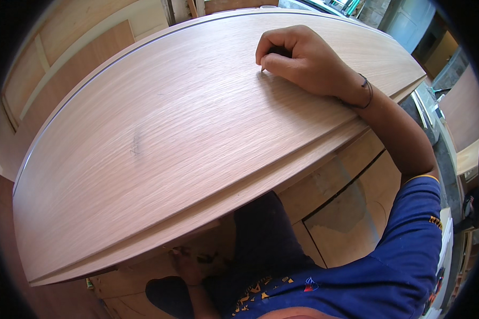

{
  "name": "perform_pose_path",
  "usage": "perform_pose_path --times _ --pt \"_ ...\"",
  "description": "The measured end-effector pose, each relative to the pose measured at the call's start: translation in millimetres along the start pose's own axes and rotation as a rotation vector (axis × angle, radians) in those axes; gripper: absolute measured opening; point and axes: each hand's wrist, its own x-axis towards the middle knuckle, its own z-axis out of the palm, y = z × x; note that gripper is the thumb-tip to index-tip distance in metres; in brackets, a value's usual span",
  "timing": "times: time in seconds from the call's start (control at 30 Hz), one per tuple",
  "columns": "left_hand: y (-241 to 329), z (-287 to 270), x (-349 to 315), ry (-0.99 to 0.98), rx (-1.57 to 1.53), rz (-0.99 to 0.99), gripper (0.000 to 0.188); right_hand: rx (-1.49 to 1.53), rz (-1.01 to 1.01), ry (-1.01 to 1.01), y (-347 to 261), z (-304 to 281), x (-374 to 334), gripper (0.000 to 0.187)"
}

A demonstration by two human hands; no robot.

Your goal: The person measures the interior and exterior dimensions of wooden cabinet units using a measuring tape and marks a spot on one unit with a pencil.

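Under the near edge of the board [197, 106], left hand [183, 266] is in shadow; can't tell how open, or if it holds anything. Board spans the area in front of the person, face up. Right hand [303, 58] is over its right part, fingers curled in a tight pinch on what looks like a pencil [262, 68], tip at the surface. I'd plant the heel, press lightly, don't let grain steer the tip. Looks: lower strip [207, 208] along near edge, pale lengthwise grain, dark scribble [135, 143] left of middle, curved far edge. Wood panels [101, 58] behind.
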Motion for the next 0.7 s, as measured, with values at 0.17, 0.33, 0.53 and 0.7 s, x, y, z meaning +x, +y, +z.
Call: perform_pose_path --times 0.17,0.33,0.53,0.7 --pt "3 5 -2 -0.050 -0.050 0.025 0.019 0.052 0.051 0.046 1 -6 -5 0.014" --pt "1 -2 -4 -0.066 -0.016 0.033 0.021 0.121 0.018 0.060 7 -2 -4 0.016" --pt "-2 -17 -14 -0.046 0.573 0.151 0.029 0.147 -0.024 0.037 -6 -5 -5 0.019" --pt "13 6 -15 0.032 0.837 0.124 0.033 0.137 -0.004 -0.019 -14 -12 -1 0.017"
